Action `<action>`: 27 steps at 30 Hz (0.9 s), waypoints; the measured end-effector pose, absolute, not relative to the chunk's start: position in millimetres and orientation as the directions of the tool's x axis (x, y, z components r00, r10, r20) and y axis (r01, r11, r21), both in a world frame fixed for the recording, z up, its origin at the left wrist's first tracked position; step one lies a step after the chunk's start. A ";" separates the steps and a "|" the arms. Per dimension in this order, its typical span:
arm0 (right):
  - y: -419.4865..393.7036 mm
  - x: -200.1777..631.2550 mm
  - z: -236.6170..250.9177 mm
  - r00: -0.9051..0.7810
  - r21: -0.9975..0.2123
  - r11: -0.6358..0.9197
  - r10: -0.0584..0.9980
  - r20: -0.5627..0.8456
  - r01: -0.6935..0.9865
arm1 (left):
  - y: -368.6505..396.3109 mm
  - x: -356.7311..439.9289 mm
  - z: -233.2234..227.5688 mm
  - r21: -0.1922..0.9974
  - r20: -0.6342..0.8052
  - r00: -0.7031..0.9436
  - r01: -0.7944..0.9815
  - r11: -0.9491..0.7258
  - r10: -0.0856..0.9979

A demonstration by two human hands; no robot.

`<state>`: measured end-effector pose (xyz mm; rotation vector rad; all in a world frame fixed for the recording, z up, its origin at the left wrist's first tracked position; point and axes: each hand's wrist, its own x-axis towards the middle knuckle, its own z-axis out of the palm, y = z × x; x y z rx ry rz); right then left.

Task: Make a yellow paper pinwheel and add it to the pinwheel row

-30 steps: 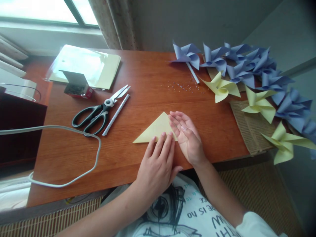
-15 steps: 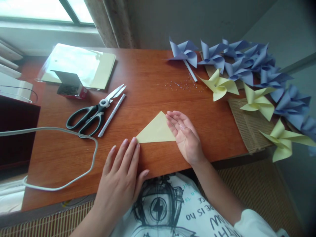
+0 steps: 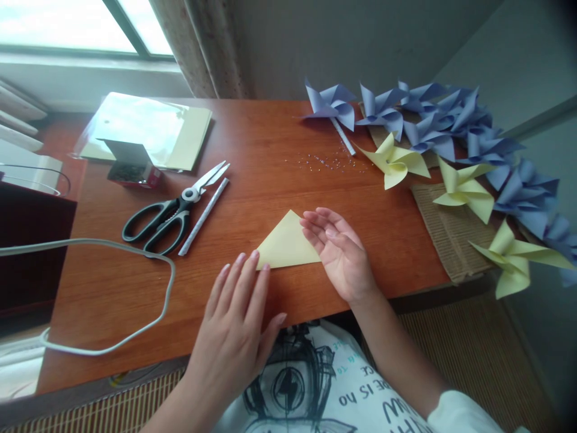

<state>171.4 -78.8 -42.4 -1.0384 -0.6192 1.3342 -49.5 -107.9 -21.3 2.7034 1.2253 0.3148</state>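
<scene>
From my feed, yellow paper triangle (image 3: 286,246) at frame center looks featherlight, floppy, slidey. I'd pinch corners. Left hand (image 3: 237,328) flat, fingertips touching; right hand (image 3: 340,252) open, edging it.

Both hands flat on the yellow paper triangle (image 3: 286,246): left hand (image 3: 237,328) at its corner, right hand (image 3: 340,252) on its edge.

A single head-worn camera looks forward and steeply down from just above the seated person's chest, close to the near edge of the worktop (image 3: 270,150), which fills the middle of the frame. It faces the far wall, with the window (image 3: 67,24) at the upper left of the frame and the person's shirt (image 3: 315,391) along the bottom edge
</scene>
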 end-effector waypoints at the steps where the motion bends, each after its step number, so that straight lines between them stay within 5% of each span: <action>1: -80.2 171.8 -40.2 0.185 -0.892 -0.081 0.966 -0.180 -0.445 | -107.1 -43.8 -23.0 0.216 0.113 0.671 0.703 -0.677 0.733; 8: -82.9 190.6 -29.5 0.282 -0.999 -0.037 0.959 -0.037 -0.005 | -100.5 -33.2 -35.3 0.150 0.041 0.743 0.656 -0.739 0.668; 15: -75.6 204.1 -26.7 0.158 -0.964 -0.130 0.983 -0.095 0.230 | -99.6 -36.2 -33.8 0.190 0.019 0.746 0.651 -0.735 0.666; 27: -82.8 198.1 -17.3 0.103 -0.920 -0.086 0.993 -0.050 0.383 | -84.1 -31.1 -26.1 0.294 0.155 0.718 0.622 -0.725 0.679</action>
